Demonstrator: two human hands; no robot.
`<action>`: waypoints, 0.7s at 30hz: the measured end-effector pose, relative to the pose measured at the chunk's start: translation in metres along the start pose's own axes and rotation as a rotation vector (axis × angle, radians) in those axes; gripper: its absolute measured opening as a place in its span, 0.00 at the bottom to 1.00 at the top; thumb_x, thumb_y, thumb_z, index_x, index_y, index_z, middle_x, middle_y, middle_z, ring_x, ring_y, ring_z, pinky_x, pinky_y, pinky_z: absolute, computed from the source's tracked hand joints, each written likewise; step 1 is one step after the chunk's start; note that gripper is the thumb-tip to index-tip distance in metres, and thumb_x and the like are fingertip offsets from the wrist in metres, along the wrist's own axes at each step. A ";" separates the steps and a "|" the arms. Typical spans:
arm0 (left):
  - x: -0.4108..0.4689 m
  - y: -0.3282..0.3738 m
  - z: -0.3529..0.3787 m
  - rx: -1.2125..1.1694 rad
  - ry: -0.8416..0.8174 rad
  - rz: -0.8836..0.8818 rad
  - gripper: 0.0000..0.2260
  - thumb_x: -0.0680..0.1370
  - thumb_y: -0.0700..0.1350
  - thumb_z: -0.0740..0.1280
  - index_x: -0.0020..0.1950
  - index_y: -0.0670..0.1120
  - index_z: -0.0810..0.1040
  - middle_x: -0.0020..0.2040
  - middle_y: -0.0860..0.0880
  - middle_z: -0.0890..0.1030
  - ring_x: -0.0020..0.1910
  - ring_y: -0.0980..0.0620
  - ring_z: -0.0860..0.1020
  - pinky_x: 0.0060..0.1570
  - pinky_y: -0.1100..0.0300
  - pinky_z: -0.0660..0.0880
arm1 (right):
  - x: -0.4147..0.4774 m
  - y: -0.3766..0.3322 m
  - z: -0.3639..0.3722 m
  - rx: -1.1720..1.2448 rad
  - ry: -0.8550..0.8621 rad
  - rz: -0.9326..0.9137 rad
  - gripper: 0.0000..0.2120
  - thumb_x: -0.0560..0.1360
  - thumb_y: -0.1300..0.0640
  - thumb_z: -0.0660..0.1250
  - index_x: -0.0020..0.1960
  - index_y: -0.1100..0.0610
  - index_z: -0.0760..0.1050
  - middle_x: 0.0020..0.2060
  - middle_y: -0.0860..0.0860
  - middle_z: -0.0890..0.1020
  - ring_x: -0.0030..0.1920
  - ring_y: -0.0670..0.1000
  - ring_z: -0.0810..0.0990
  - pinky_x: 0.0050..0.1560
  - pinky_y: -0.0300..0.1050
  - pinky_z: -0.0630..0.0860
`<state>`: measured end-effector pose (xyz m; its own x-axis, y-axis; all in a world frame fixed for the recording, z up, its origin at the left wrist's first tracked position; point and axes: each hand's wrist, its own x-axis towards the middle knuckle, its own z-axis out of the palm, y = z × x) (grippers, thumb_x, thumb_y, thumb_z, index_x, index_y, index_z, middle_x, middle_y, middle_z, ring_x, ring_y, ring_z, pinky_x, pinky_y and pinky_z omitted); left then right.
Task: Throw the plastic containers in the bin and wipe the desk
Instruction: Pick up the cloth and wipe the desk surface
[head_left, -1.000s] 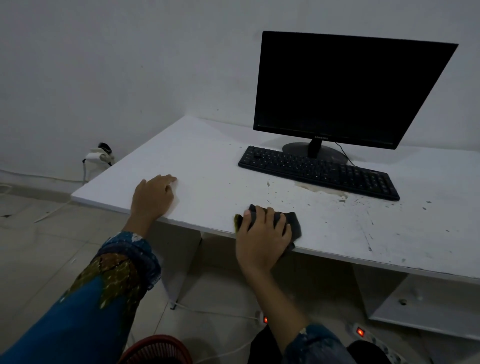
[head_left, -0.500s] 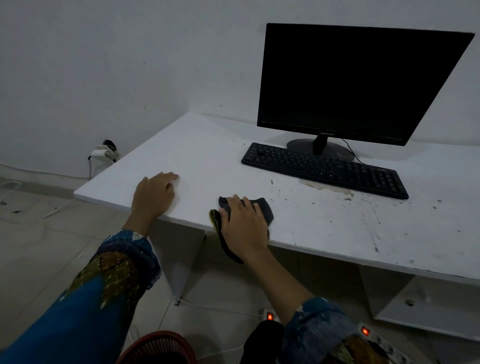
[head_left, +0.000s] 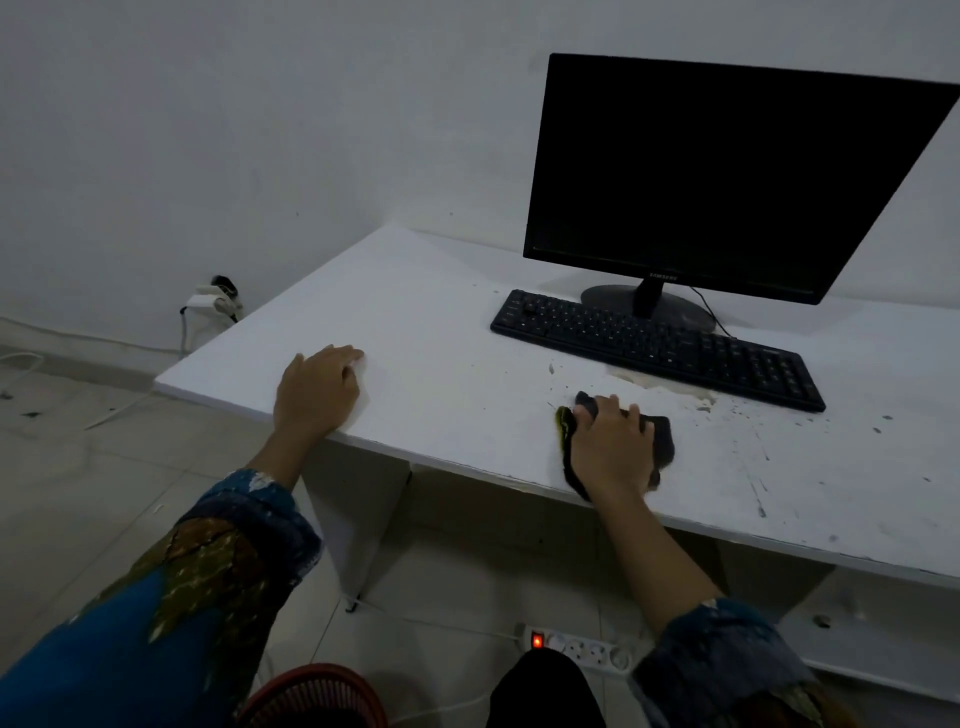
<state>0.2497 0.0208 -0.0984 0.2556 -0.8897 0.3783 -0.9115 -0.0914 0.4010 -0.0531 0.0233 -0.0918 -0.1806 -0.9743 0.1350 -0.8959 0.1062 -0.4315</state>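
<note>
A white desk (head_left: 447, 312) carries stains and specks on its right half. My right hand (head_left: 610, 449) presses a dark cloth (head_left: 661, 434) with a yellow-green edge flat on the desk near the front edge, just in front of the keyboard. My left hand (head_left: 318, 389) rests palm down on the desk's front left part, fingers apart, holding nothing. The rim of a red bin (head_left: 311, 691) shows on the floor at the bottom. No plastic containers are in view.
A black keyboard (head_left: 654, 345) and a black monitor (head_left: 717, 176) stand at the back of the desk. A brownish stain (head_left: 670, 387) lies in front of the keyboard. A power strip (head_left: 576, 647) with a lit red switch and cables lie on the floor under the desk.
My right hand slid the cloth left along the front edge, then back right and a little farther onto the desk toward the keyboard. My left hand stayed put.
</note>
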 end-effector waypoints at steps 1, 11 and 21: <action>-0.001 0.000 0.001 -0.026 0.023 -0.013 0.17 0.80 0.39 0.55 0.67 0.43 0.74 0.69 0.45 0.74 0.69 0.46 0.70 0.74 0.50 0.55 | 0.000 -0.009 0.005 -0.004 0.021 0.005 0.21 0.82 0.50 0.50 0.69 0.60 0.68 0.69 0.57 0.70 0.72 0.58 0.62 0.75 0.56 0.53; 0.002 0.004 0.003 -0.117 0.156 -0.072 0.14 0.77 0.37 0.59 0.59 0.41 0.80 0.60 0.43 0.81 0.59 0.44 0.78 0.71 0.49 0.65 | 0.028 -0.120 0.057 0.053 -0.023 -0.228 0.19 0.82 0.53 0.49 0.62 0.62 0.71 0.62 0.57 0.75 0.64 0.57 0.69 0.70 0.51 0.60; 0.003 0.005 -0.002 -0.152 0.166 -0.133 0.15 0.76 0.36 0.59 0.58 0.40 0.80 0.58 0.43 0.81 0.58 0.44 0.77 0.68 0.52 0.68 | 0.017 -0.163 0.066 0.172 -0.267 -0.593 0.20 0.82 0.51 0.52 0.68 0.58 0.68 0.64 0.57 0.74 0.65 0.57 0.68 0.68 0.50 0.61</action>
<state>0.2466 0.0187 -0.0938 0.4308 -0.7877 0.4404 -0.8106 -0.1233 0.5724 0.1164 -0.0236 -0.0777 0.4491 -0.8758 0.1771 -0.7310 -0.4740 -0.4909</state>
